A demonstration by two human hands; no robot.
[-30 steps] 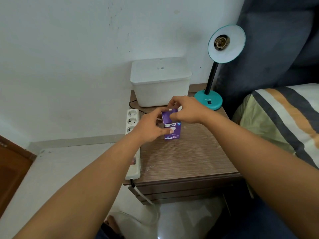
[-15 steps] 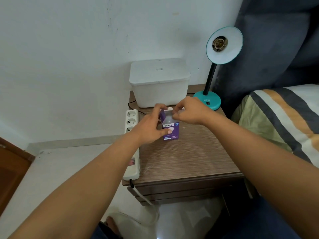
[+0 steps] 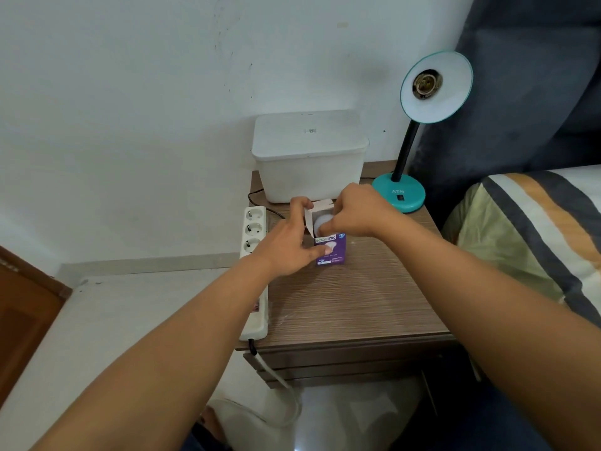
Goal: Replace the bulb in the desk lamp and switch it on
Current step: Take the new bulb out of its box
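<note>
Seven items, listed by bulk.

Bed [image 3: 536, 229]: striped cover, along the right edge of the surface; it closes off that side.

Surface [image 3: 351, 307]: wood-grain bedside top with a bare front half, the widest open room for setting things down.

White lidded box [image 3: 309, 157]: at the back against the wall, directly behind the work, limiting reach rearward.

Desk lamp [image 3: 422, 125]: teal, back right corner, shade tilted toward the viewer, probably to expose its empty socket [image 3: 426, 83]. Switch on the base, near the right wrist.

Power strip [image 3: 253, 271]: along the left edge, part overhanging the front; a sweep leftward could nudge it.

Bulb carton [image 3: 330, 250]: purple, upright at mid-surface, top flaps open.

New bulb [image 3: 322, 222]: white dome showing in the carton mouth, not yet drawn out.

Left hand [image 3: 286, 245]: closed around the carton's left side, thumb across its front, apparently steadying it against the pull.

Right hand [image 3: 357, 213]: fingers pinched on the bulb's dome from above. The path up to the socket looks unobstructed.
</note>
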